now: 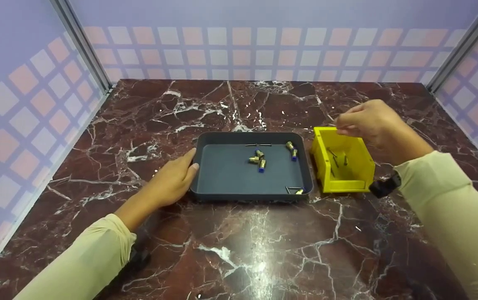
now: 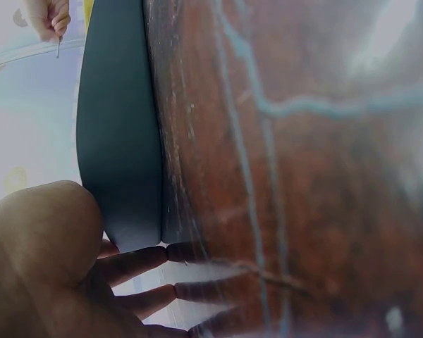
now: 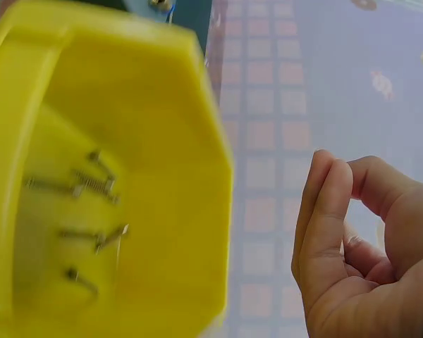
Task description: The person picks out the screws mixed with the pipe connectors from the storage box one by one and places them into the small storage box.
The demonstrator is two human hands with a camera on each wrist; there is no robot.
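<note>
My right fingers (image 3: 326,208) have a screw (image 2: 58,48) pinched, left fingers (image 2: 135,266) uncurled against the tray (image 1: 251,197). I'd lift well clear of the yellow bin (image 1: 347,186) first, tbh.

Head view high, downward; wrist views close; tray (image 1: 226,173) shared.

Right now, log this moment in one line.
left hand: touching gray tray | right hand: pinching thin metal piece by yellow bin | tray: fittings, screws | bin: screws
</note>
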